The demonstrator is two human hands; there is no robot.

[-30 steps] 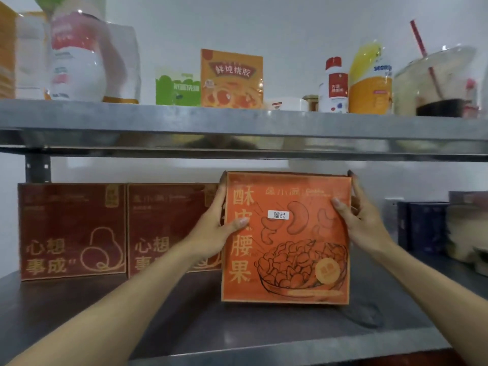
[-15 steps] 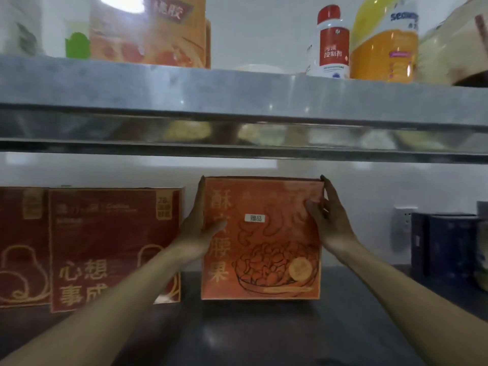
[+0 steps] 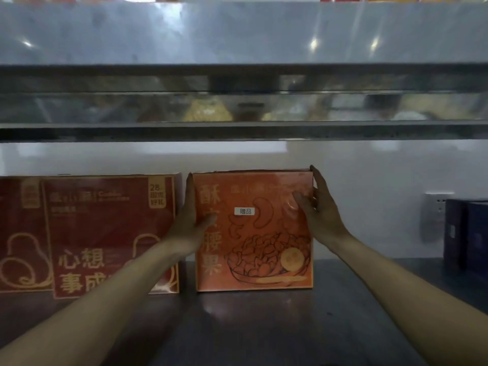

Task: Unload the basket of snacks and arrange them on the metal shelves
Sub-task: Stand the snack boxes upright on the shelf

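Observation:
An orange snack box printed with cashews stands upright on the dark lower metal shelf, close to the back wall. My left hand holds its left edge, fingers stretched up the side and thumb across the front. On the opposite edge my right hand holds it the same way, thumb on the front face. The basket is out of view.
Two dark red gift boxes stand side by side just left of the orange box, almost touching it. Dark blue boxes stand at the far right by a wall socket. The upper shelf hangs low overhead.
The box has gone deeper onto the lower shelf and left, now beside the red boxes. My view has dropped under the upper shelf, whose bottles and boxes have left the frame.

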